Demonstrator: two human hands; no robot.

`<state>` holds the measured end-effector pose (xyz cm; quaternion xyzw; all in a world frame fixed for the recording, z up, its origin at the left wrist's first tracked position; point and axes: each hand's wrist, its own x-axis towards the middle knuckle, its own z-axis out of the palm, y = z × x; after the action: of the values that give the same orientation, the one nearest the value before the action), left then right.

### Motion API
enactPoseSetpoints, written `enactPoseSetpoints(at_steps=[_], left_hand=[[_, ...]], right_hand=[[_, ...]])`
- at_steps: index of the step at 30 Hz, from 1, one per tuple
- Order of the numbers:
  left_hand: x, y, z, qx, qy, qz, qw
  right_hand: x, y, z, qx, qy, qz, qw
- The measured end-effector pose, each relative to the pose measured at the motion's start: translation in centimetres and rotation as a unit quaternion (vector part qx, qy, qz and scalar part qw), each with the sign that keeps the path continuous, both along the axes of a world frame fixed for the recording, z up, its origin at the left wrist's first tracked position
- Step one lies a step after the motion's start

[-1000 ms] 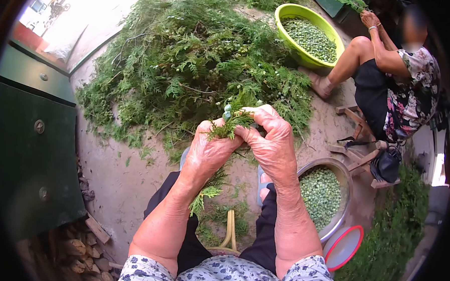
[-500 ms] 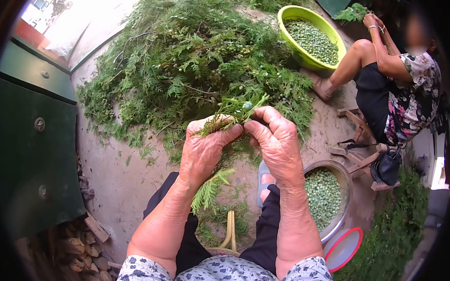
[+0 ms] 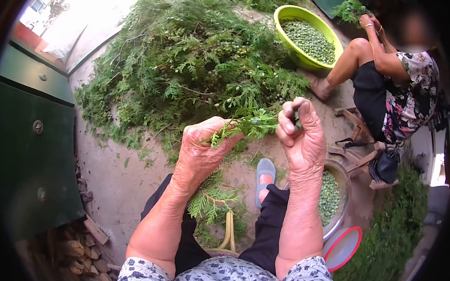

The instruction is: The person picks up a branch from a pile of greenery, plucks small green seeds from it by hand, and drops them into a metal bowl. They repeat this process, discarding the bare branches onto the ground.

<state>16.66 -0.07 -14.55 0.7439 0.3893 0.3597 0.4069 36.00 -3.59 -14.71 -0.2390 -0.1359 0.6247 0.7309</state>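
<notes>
My left hand [image 3: 204, 148] is closed around a green, scale-leaved conifer sprig [image 3: 253, 122], whose tip points right. A pale bluish-green cone shows on the sprig. My right hand [image 3: 305, 136] is raised apart from the sprig, fingers curled toward the thumb; whatever they hold is too hidden to name. Below the left wrist hangs another leafy frond [image 3: 213, 200]. Partly behind my right forearm stands a metal basin [image 3: 347, 196] of small round green cones [image 3: 329, 198]. Beyond both hands lies a large heap of cut conifer branches [image 3: 198, 64].
At right, another person [image 3: 398, 88] sits on a wooden stool [image 3: 357, 159], holding a green sprig [image 3: 351, 11] beside a yellow-green tub [image 3: 280, 30] of cones. A red-rimmed basin [image 3: 343, 251] lies near my right. Dark green cabinets [image 3: 33, 157] and firewood [image 3: 74, 249] line the left.
My right hand has drawn away from the sprig, moving right and turning upward. The left hand keeps its hold in nearly the same place. The co-worker's hands have shifted slightly.
</notes>
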Motion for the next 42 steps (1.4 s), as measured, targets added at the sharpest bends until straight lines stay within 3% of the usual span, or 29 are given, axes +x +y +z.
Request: enactPoseSetpoints(at_steps=[1, 3, 5, 7, 9, 18, 21, 30, 32, 36, 38, 39, 40, 41, 42], left_hand=[[-0.1, 0.1, -0.2, -0.001, 0.000, -0.001, 1.000], [-0.3, 0.3, -0.7, 0.114, 0.007, -0.002, 0.994], [-0.3, 0.2, -0.5, 0.104, 0.007, 0.008, 0.994], [-0.3, 0.1, -0.4, 0.095, 0.008, 0.018, 0.995], [-0.4, 0.1, -0.2, 0.098, -0.005, 0.012, 0.995], [-0.3, -0.1, -0.3, 0.135, 0.020, -0.006, 0.991], [-0.1, -0.2, -0.5, 0.113, -0.047, 0.001, 0.992], [0.0, -0.3, -0.6, 0.066, -0.041, 0.002, 0.997], [0.2, -0.5, -0.3, 0.057, -0.035, 0.004, 0.998], [0.2, -0.5, -0.2, 0.047, -0.024, -0.015, 0.998], [0.3, -1.0, -0.3, 0.007, -0.060, 0.000, 0.998], [0.3, -1.3, -0.3, -0.032, -0.094, 0.016, 0.995], [-0.2, -1.3, 0.6, -0.158, -0.081, 0.032, 0.984], [-0.2, -1.3, 0.6, -0.156, -0.081, 0.032, 0.984], [-0.2, -1.3, 0.4, -0.220, -0.166, 0.062, 0.959]], right_hand=[[0.3, -0.2, 0.2, -0.001, 0.000, -0.001, 1.000], [0.8, -0.5, 1.5, -0.006, -0.215, -0.065, 0.974], [0.6, -1.0, 2.6, -0.035, -0.254, -0.034, 0.966], [-0.9, -0.8, 2.9, -0.022, -0.518, -0.001, 0.855], [-1.5, -0.2, 2.1, 0.054, -0.564, 0.010, 0.824], [-3.2, -0.3, 1.3, 0.094, -0.628, 0.021, 0.772], [-3.4, -0.3, 1.0, 0.080, -0.609, 0.001, 0.789], [-3.9, -0.3, 0.8, 0.069, -0.564, 0.020, 0.823], [-3.9, -0.5, 1.2, 0.018, -0.524, 0.028, 0.851], [-3.9, -0.5, 0.8, 0.026, -0.580, -0.030, 0.814], [-3.5, -0.5, 1.0, -0.137, -0.433, -0.057, 0.889], [-1.4, -0.2, -0.3, -0.104, -0.214, -0.084, 0.968], [0.4, 0.0, -0.7, -0.052, -0.112, -0.096, 0.988], [1.4, 0.2, -0.8, 0.001, -0.009, -0.106, 0.994], [1.5, 0.2, -0.6, 0.005, -0.008, -0.105, 0.994]])
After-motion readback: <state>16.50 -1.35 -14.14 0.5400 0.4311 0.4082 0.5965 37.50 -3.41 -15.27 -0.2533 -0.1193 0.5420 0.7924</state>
